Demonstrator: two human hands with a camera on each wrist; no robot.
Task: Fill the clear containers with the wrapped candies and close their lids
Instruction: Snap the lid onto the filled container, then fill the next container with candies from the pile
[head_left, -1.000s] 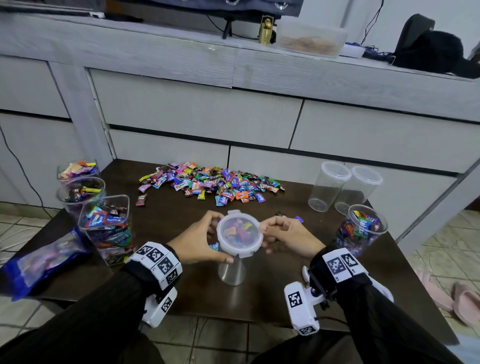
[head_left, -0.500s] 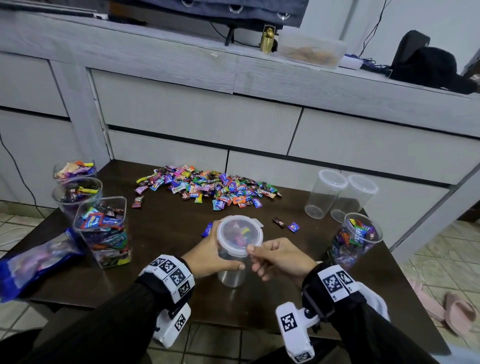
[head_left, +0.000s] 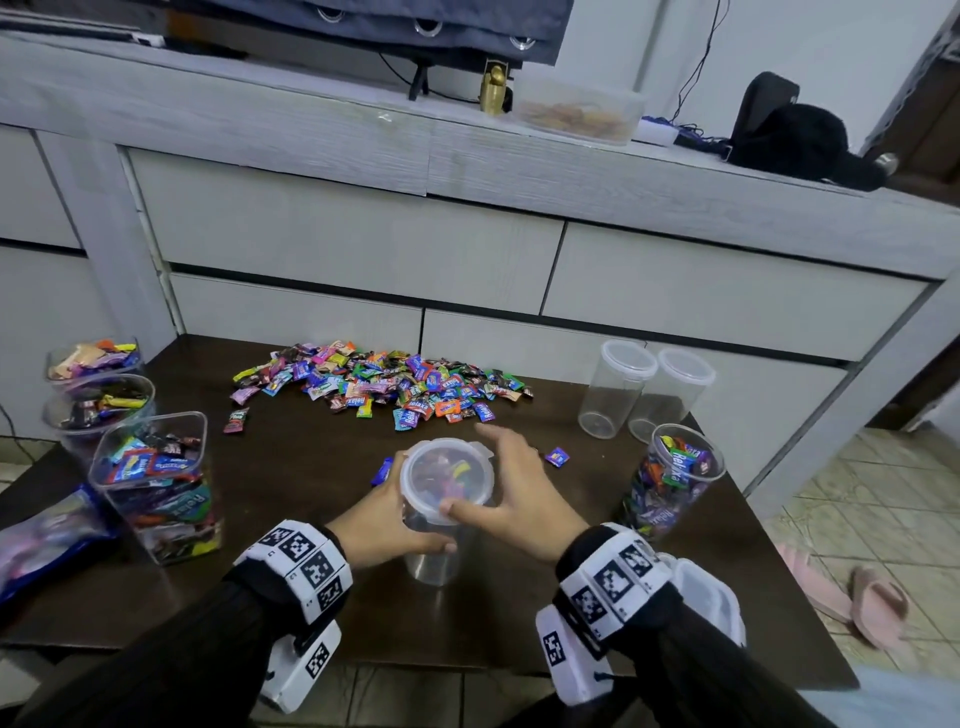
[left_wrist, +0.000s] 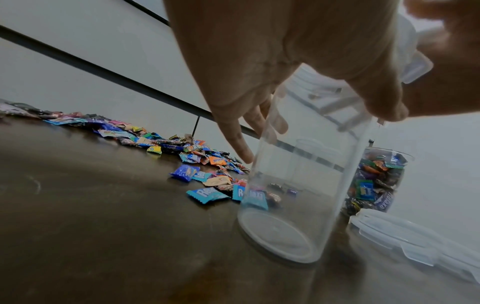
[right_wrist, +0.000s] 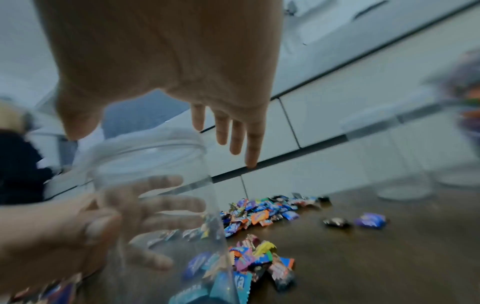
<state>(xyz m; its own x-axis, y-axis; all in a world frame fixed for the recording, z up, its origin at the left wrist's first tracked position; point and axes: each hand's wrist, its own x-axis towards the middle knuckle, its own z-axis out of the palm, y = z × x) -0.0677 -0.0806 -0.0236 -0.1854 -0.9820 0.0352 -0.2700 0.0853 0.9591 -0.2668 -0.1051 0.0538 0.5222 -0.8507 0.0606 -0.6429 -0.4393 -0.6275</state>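
Lid-handling step, judged: empty clear container (head_left: 435, 540) upright near front edge of dark table (head_left: 291, 467), lid (head_left: 447, 475) sitting on its mouth. Left hand (head_left: 384, 519) wrapped round container wall below the rim, fingers curled, steadying it. Right hand (head_left: 511, 493) over the lid w/ fingers spread & mostly straight, thumb tip on near lid edge; grips nothing. Can't tell if lid is snapped on or just resting. Container reads as empty in left wrist view, so prob. needs lid off, filling, then closing. To do well: keep left grip low & firm so tall tub doesn't tip; work lid tabs w/ thumb & fingertips, lift or press evenly round the rim, not one side only. Candy pile (head_left: 384, 382) well behind container, toward the cabinet; few strays nearby, e.g. a purple one (head_left: 557, 457). Two lidded empties (head_left: 644, 389) far right; full unlidded container (head_left: 670, 478) in front of them; three more filled ones (head_left: 156, 478) at left, lids not seen. Writing: "Relaxa" legible on several blue wrappers in pile & in the jars; other wrapper print too small to read. Blue bag (head_left: 41, 540) at left edge, text unreadable.
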